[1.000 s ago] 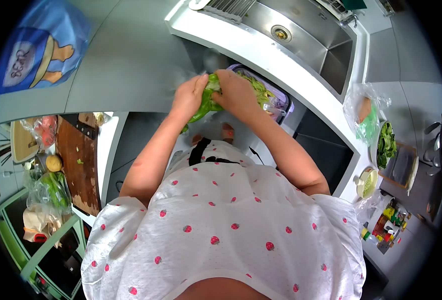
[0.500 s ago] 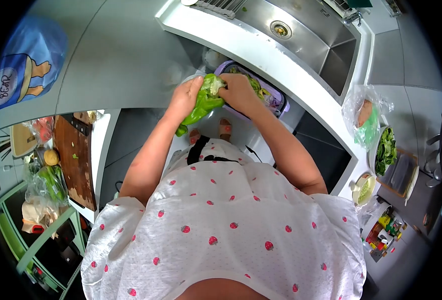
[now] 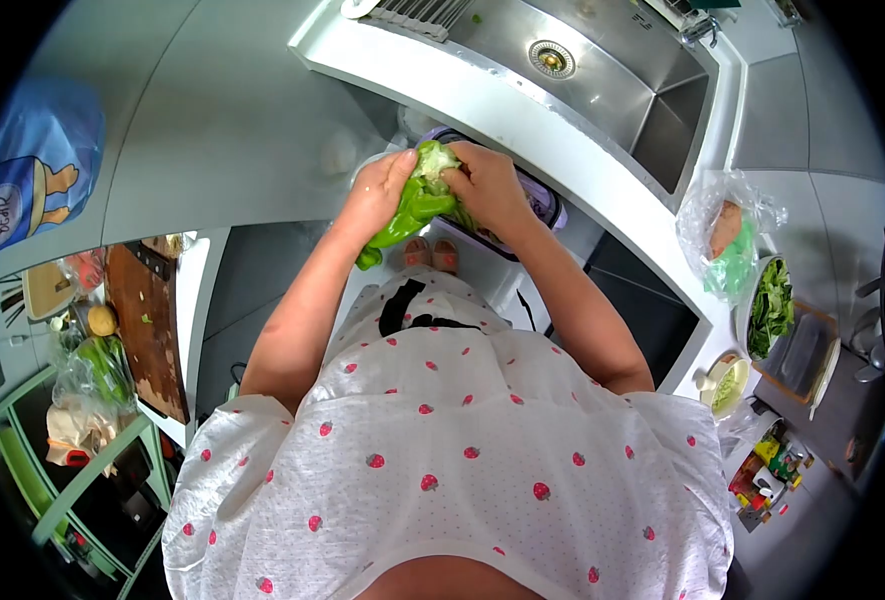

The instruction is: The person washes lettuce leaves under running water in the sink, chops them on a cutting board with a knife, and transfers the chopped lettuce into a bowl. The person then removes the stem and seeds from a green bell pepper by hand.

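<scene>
A green pepper point(image 3: 412, 215), split so that its pale inside shows at the top, is between my two hands. My left hand point(image 3: 373, 197) is wrapped round its left side. My right hand point(image 3: 489, 190) grips its upper right part, with the fingers at the pale core. Beneath my right hand is a purple-rimmed bin point(image 3: 552, 207), largely hidden by that hand and forearm. A smaller green piece hangs at the pepper's lower end.
A steel sink point(image 3: 602, 90) is set in the white counter point(image 3: 502, 90) ahead. Leafy greens point(image 3: 770, 310) in a bowl and a clear bag point(image 3: 727, 235) lie at the right. At the left are a wooden board point(image 3: 147, 330) and bagged green peppers point(image 3: 102, 375).
The view has shifted, with the sink and bin further left. Both hands have stayed on the pepper, whose pale inside now shows more. The feet are closer together.
</scene>
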`<state>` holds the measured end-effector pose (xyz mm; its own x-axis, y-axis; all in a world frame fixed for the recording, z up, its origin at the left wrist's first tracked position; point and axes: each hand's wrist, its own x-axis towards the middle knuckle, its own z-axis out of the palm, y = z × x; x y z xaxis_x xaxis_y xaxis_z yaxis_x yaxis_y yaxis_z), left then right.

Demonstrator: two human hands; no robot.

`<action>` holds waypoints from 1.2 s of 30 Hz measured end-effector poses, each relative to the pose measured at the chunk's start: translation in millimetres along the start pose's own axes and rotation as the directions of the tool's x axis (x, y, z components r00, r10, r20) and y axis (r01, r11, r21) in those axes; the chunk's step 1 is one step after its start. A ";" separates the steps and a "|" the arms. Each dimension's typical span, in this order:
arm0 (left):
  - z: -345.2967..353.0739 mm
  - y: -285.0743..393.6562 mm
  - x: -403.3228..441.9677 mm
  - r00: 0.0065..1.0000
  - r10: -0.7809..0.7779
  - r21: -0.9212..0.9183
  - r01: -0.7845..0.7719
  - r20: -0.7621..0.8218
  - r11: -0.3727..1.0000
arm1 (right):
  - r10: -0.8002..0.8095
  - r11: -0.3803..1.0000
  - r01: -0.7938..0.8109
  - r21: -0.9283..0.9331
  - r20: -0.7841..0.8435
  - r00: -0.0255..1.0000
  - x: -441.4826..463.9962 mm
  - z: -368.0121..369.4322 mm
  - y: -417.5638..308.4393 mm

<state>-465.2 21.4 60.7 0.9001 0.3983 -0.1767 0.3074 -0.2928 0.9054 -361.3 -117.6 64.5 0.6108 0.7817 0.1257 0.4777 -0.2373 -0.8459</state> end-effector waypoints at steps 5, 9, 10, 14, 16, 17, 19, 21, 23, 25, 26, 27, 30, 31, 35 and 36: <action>-2.5 -0.8 17.9 0.995 0.061 -0.015 -0.059 0.082 0.998 | 0.224 0.937 -0.242 0.253 0.098 0.970 2.1 -17.6 -0.8; -11.8 13.9 27.1 0.959 0.085 0.056 -0.103 0.270 0.993 | 0.300 0.784 -0.402 0.472 0.279 0.912 -3.3 -39.7 -1.0; -11.7 13.9 30.0 0.950 0.084 0.048 -0.103 0.301 0.994 | 0.305 0.763 -0.405 0.504 0.273 0.913 -5.0 -41.5 -1.5; -9.4 17.7 37.8 0.918 0.118 0.061 -0.152 0.379 0.986 | 0.321 0.688 -0.404 0.603 0.246 0.915 -18.8 -42.5 -0.9; -9.6 21.2 40.2 0.912 0.139 0.110 -0.195 0.386 0.975 | 0.332 0.661 -0.389 0.641 0.215 0.918 -26.2 -42.8 -1.5; -10.0 21.4 40.6 0.913 0.140 0.142 -0.208 0.383 0.968 | 0.341 0.649 -0.381 0.658 0.195 0.920 -30.5 -43.5 -1.9; -14.2 18.5 41.9 0.942 0.141 0.166 -0.198 0.304 0.966 | 0.377 0.638 -0.385 0.667 0.166 0.911 -41.4 -49.3 -3.2; -29.4 12.5 50.8 0.979 0.139 0.153 -0.161 0.150 0.975 | 0.424 0.640 -0.404 0.654 0.139 0.895 -52.1 -65.6 -2.2; -37.5 15.2 63.4 0.991 0.047 0.004 -0.048 0.128 0.999 | 0.461 0.846 -0.491 0.207 0.177 0.869 -60.0 -62.1 19.3; -41.1 25.7 76.0 0.997 0.049 -0.172 -0.038 0.064 0.984 | 0.375 0.889 -0.319 -0.328 0.122 0.919 -61.2 -53.4 31.9; -37.3 37.0 78.7 0.999 0.029 -0.293 -0.023 0.016 0.956 | 0.429 0.841 -0.347 -0.415 0.122 0.895 -60.1 -48.3 40.7; -30.4 45.2 83.9 0.999 -0.025 -0.384 0.006 -0.043 0.923 | 0.422 0.862 -0.349 -0.367 0.139 0.896 -51.6 -51.6 31.9; -5.1 69.3 99.2 0.980 -0.171 -0.614 0.071 -0.106 0.786 | 0.391 0.917 -0.390 0.088 0.007 0.920 -8.4 -63.0 -9.7; 4.2 82.9 104.1 0.975 -0.202 -0.696 0.080 -0.095 0.713 | 0.350 0.932 -0.339 0.125 -0.071 0.934 6.2 -64.0 -13.7; 33.2 129.1 137.9 0.980 -0.197 -0.895 0.107 0.022 0.433 | 0.213 0.892 -0.142 0.428 -0.123 0.969 57.7 -78.7 7.5; 40.1 139.0 147.1 0.994 -0.105 -0.899 0.070 0.027 0.433 | 0.177 0.879 -0.083 0.469 -0.158 0.971 67.7 -89.3 14.4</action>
<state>-277.6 4.5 145.1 0.8708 0.4032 -0.2812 -0.0813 0.6822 0.7266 -256.7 -119.6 107.1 0.7778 0.6261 0.0547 0.0726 -0.0030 -0.9974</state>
